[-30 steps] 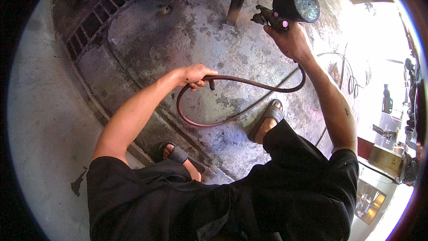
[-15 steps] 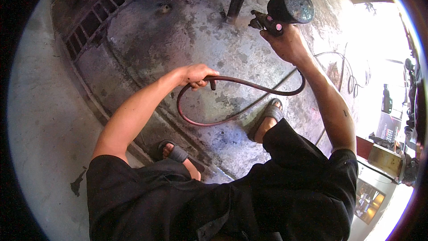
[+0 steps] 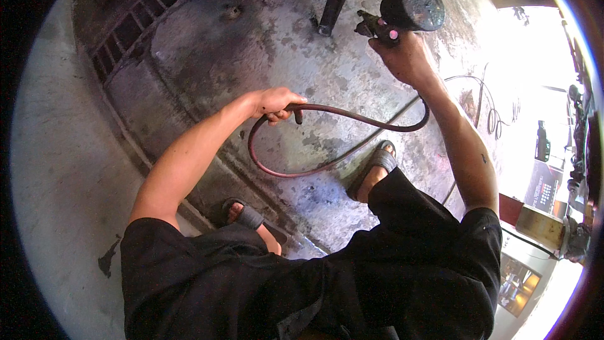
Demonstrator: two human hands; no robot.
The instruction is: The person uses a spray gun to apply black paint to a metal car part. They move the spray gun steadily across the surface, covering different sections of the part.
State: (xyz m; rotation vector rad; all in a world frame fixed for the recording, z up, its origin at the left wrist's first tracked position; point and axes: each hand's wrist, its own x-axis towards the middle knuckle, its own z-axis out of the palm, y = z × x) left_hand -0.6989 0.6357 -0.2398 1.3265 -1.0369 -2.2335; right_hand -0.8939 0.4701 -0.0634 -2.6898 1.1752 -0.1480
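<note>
My right hand (image 3: 406, 62) is raised at the upper right, its fingers wrapped round a dark spray gun (image 3: 377, 27). A round black cup (image 3: 412, 6) sits on top of the gun, and the hand hides most of its handle. A dark red hose (image 3: 343, 111) runs from below my right wrist in a loose loop to my left hand (image 3: 277, 102). That hand is closed round the hose near the middle of the view, and a short bent piece of hose sticks out beneath its fingers.
A dark stand leg (image 3: 336, 3) rests on the stained concrete floor (image 3: 277, 44) ahead. A floor grate (image 3: 129, 28) lies at the far left. More thin hose (image 3: 494, 116) trails on the right, near cluttered shelving. My sandalled feet (image 3: 374, 173) are below the loop.
Both hands keep their hold and have barely moved. The view has shifted slightly, and the hose loop sits almost where it was.
</note>
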